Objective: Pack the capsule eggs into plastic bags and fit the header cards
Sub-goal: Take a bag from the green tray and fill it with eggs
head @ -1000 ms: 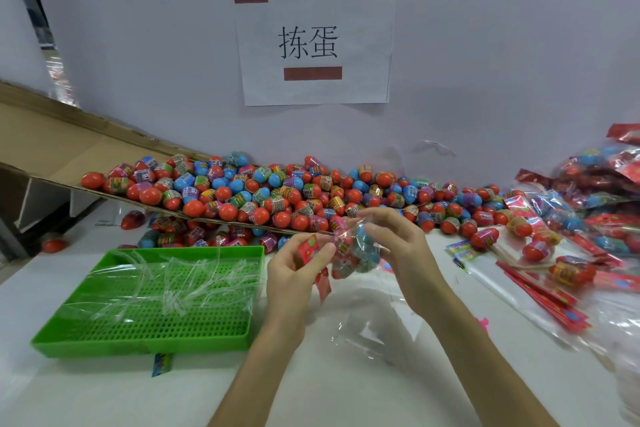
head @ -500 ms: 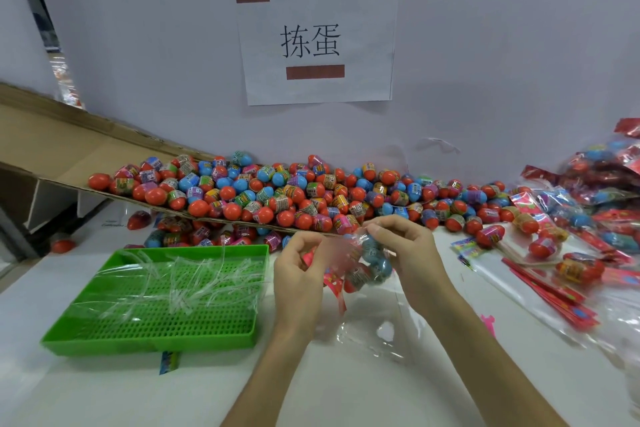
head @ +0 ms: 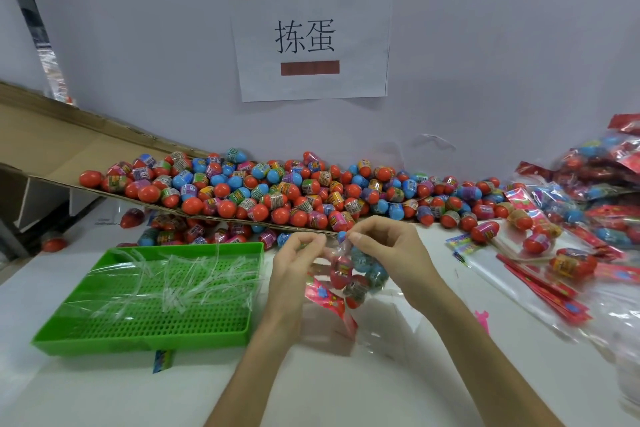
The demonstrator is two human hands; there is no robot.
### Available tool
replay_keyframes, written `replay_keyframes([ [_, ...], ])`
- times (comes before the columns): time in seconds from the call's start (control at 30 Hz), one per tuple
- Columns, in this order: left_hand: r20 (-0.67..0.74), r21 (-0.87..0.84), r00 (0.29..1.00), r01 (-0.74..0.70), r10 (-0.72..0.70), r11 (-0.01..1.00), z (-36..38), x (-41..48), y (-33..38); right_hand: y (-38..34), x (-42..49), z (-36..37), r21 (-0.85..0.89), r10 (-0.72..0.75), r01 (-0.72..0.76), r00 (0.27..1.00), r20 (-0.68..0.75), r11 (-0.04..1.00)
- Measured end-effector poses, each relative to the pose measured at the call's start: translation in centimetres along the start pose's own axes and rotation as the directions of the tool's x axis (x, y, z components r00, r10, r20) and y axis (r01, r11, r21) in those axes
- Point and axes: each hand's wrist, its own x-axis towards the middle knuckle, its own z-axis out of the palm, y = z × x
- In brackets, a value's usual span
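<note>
My left hand [head: 294, 270] and right hand [head: 389, 253] meet above the white table [head: 104, 392]. Each pinches the mouth of 1 clear plastic bag [head: 369, 263] between thumb and fingertips. The bag hangs down between my palms, its long axis roughly upright, with several capsule eggs [head: 341, 272] bunched in its bottom.

The red header card [head: 329, 303] slants from under my left palm down toward my right, just beside the bag and below its mouth. I cannot tell whether my lower left fingers hold it.

I judge the card must come up to the mouth, and my left hand is nearer to it.

A green tray [head: 138, 334] sits to my left, and a heap of loose eggs [head: 277, 198] lies beyond my hands.
</note>
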Motion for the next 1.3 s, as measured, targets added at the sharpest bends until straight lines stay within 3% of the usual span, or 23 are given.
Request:
replay_keyframes([
  [0.1,0.057,0.135,0.995,-0.083,0.076,0.987,0.0,0.0,-0.2,0.0,-0.1,-0.1,-0.067,-0.056,0.059,0.997,0.046,0.996],
  [0.23,-0.013,0.099,0.996,-0.083,0.085,0.992,0.1,0.2,-0.3,0.1,0.1,-0.1,-0.078,-0.081,0.081,0.997,0.003,0.994],
  [0.37,-0.225,-0.052,0.974,-0.042,0.029,0.998,-0.2,0.8,-0.6,-0.4,0.5,-0.6,0.036,0.080,-0.079,0.996,-0.026,0.996],
  [0.5,-0.338,-0.114,0.941,-0.074,0.031,0.991,-0.4,0.8,-0.6,0.1,0.3,-0.6,-0.145,0.214,-0.193,0.965,0.148,0.970],
  [0.7,-0.285,-0.201,0.956,0.005,-0.063,0.980,-0.1,0.8,-0.7,0.4,0.0,0.6,-0.060,0.107,-0.102,0.990,0.089,0.993],
  [0.87,-0.179,-0.216,0.980,0.043,-0.083,0.975,-0.1,0.5,-0.5,-0.1,0.0,0.6,-0.030,0.078,-0.080,0.995,-0.056,0.996],
  [0.97,-0.186,-0.117,0.983,-0.022,0.000,0.993,-0.2,0.1,-0.3,-0.4,-0.1,0.3,-0.111,0.012,-0.022,0.996,-0.091,0.994],
  [1.03,-0.188,-0.005,0.973,-0.138,0.135,0.990,-0.3,-0.2,-0.1,-0.4,0.0,-0.1,-0.199,-0.039,0.024,0.997,-0.072,0.980],
  [1.17,-0.078,0.251,0.935,-0.318,0.346,0.914,0.1,-0.5,0.2,-0.4,-0.1,-0.4,-0.318,-0.111,0.105,0.994,-0.002,0.942],
  [1.3,-0.060,0.294,0.908,-0.381,0.415,0.877,0.7,-1.2,0.7,-0.3,-0.1,-0.6,-0.337,-0.199,0.182,0.980,-0.016,0.924],
])
